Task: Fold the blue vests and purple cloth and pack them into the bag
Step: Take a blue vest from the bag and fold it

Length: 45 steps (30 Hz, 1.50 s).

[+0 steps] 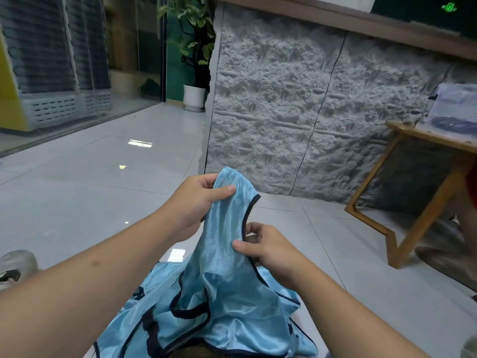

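Blue shiny cloth is what I hold: a blue vest (222, 228) with dark trim, lifted up in front of me. My left hand (198, 200) pinches the top of the vest, thumb pressed on the front. My right hand (265, 250) pinches its dark edge lower down. More blue vests (206, 313) lie in a heap under the lifted vest. Right of the vest stands a wooden table (426, 182). Behind the vest is a gray bumpy wall (296, 112).
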Available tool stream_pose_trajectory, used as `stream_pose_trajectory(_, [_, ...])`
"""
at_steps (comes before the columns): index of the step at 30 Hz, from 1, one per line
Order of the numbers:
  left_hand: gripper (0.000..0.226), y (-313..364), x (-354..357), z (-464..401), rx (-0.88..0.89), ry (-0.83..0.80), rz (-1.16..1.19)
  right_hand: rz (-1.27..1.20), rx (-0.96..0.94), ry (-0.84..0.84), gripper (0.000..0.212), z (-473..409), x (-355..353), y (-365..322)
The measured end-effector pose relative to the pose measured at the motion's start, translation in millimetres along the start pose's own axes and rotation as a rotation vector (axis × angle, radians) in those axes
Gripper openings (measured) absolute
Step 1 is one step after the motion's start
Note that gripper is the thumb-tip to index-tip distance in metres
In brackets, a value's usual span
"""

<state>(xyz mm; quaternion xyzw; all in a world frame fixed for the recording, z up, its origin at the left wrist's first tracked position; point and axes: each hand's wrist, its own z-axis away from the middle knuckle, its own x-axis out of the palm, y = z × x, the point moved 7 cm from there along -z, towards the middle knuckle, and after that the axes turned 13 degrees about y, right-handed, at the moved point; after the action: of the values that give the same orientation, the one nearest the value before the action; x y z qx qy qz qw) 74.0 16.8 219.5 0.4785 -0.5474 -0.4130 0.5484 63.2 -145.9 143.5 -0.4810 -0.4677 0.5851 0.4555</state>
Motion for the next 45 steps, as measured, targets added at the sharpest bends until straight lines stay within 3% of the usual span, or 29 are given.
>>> stream_pose_trajectory(4, [0.029, -9, -2, 1, -0.04, -0.004, 0.03, -0.101, -0.018, -0.065, 0.043, 5, 5, 1])
stream_pose_trajectory(7, [0.043, -15, 1, 4, -0.028, -0.027, 0.013, -0.12, -0.062, -0.017, 0.037, 0, -2, -10])
stream_pose_trajectory(13, [0.057, -32, -5, 8, -0.046, 0.021, -0.004, 0.015, -0.092, 0.009, 0.039, -3, -2, -9])
stream_pose_trajectory(21, [0.081, -110, -39, 31, -0.354, 0.088, 0.089, 0.287, 0.125, -0.185, 0.056, 4, -2, 65])
stream_pose_trajectory(25, [0.088, -123, -51, 35, -0.431, 0.109, 0.03, 0.624, 0.192, -0.227, 0.032, 12, -11, 93])
stream_pose_trajectory(28, [0.093, -126, -52, 39, -0.45, 0.106, -0.036, 0.67, 0.25, -0.151, 0.017, 13, -23, 105])
stream_pose_trajectory(31, [0.1, -140, -46, 48, -0.493, 0.061, -0.14, 0.698, 0.344, -0.035, 0.055, 7, -37, 124])
stream_pose_trajectory(35, [0.111, -170, -40, 59, -0.545, -0.002, -0.253, 0.925, 0.343, 0.018, 0.032, 7, -49, 144])
stream_pose_trajectory(38, [0.109, -186, -38, 65, -0.567, -0.03, -0.306, 1.087, 0.322, -0.01, 0.075, 6, -49, 153])
stream_pose_trajectory(40, [0.105, -190, -36, 66, -0.578, -0.044, -0.304, 1.142, 0.298, 0.06, 0.085, 3, -51, 157])
stream_pose_trajectory(41, [0.103, -191, -35, 67, -0.58, -0.05, -0.302, 1.17, 0.283, 0.083, 0.075, 0, -52, 159])
stream_pose_trajectory(43, [0.102, -191, -34, 67, -0.582, -0.056, -0.299, 1.257, 0.245, 0.133, 0.027, -6, -56, 162])
stream_pose_trajectory(44, [0.101, -191, -34, 66, -0.58, -0.057, -0.296, 1.282, 0.229, 0.171, 0.014, -9, -59, 162])
stream_pose_trajectory(45, [0.101, -192, -34, 66, -0.578, -0.056, -0.292, 1.285, 0.219, 0.205, 0.018, -11, -61, 163])
